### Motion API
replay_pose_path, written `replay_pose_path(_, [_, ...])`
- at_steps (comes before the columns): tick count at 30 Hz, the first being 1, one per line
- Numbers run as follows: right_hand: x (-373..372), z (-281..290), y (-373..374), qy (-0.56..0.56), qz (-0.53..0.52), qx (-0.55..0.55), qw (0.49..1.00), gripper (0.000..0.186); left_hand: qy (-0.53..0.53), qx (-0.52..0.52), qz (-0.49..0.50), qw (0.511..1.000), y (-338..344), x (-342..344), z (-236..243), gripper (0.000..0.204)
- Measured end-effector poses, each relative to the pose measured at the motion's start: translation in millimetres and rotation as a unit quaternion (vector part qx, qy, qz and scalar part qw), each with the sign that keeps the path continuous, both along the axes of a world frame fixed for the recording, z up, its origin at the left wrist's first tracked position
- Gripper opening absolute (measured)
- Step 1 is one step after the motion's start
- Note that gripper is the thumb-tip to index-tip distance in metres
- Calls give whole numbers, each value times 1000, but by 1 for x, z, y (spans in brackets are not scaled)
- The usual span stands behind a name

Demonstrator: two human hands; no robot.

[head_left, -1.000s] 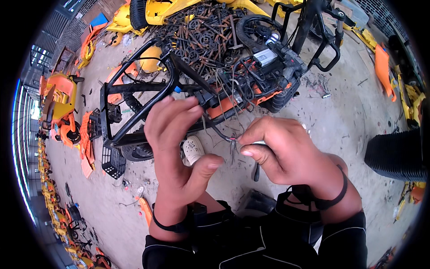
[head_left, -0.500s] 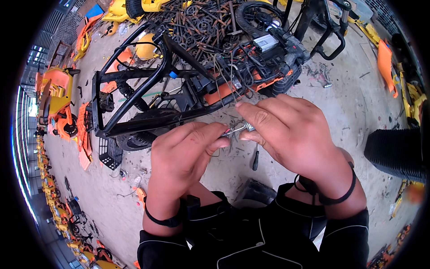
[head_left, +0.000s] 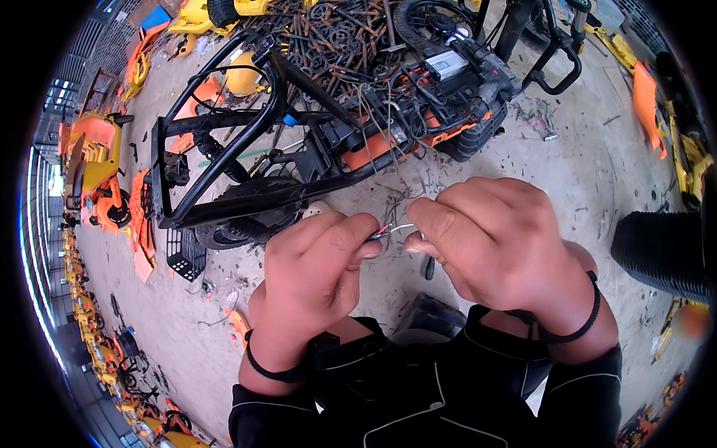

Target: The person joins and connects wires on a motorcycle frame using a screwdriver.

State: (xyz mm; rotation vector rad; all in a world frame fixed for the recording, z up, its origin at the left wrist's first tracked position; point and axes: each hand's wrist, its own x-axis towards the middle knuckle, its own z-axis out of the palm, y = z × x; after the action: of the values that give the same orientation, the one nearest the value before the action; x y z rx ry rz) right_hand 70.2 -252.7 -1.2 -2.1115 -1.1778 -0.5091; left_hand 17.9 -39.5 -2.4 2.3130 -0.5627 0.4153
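Up close in front of me, my left hand (head_left: 314, 261) pinches the end of a thin dark cable (head_left: 379, 233) between thumb and forefinger. Small red and pale strands show at its tip. A thin whitish wire (head_left: 401, 227) runs from that tip across to my right hand (head_left: 489, 243), whose thumb and forefinger close on its other end. What lies deeper inside either grip is hidden by the fingers. Beyond my hands lies a black scooter frame (head_left: 276, 205) with its wheel, orange panels and loose wiring.
A screwdriver with a dark handle (head_left: 429, 267) lies on the floor below my right hand. Rusty metal parts (head_left: 336, 45) are heaped behind the frame. A black ribbed tyre (head_left: 661, 250) stands at the right. Yellow and orange body panels (head_left: 101, 153) are piled at the left.
Both hands have dropped slightly. The silvery piece that showed at my right fingertips is now mostly covered, and the whitish wire between the hands appears straighter.
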Motion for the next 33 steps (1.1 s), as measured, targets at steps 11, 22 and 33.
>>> replay_pose_path(11, [-12, -2, 6, 118, 25, 21, 992, 25, -28, -9, 28, 999, -3, -11, -9, 28])
replay_pose_path(22, [-16, -8, 13, 271, 83, 83, 955, 18, -35, -20, 27, 999, 0, -19, -13, 31])
replay_pose_path(33, [-23, -10, 12, 127, 27, 44, 991, 18, 13, -59, 46, 997, -5, -27, -18, 30])
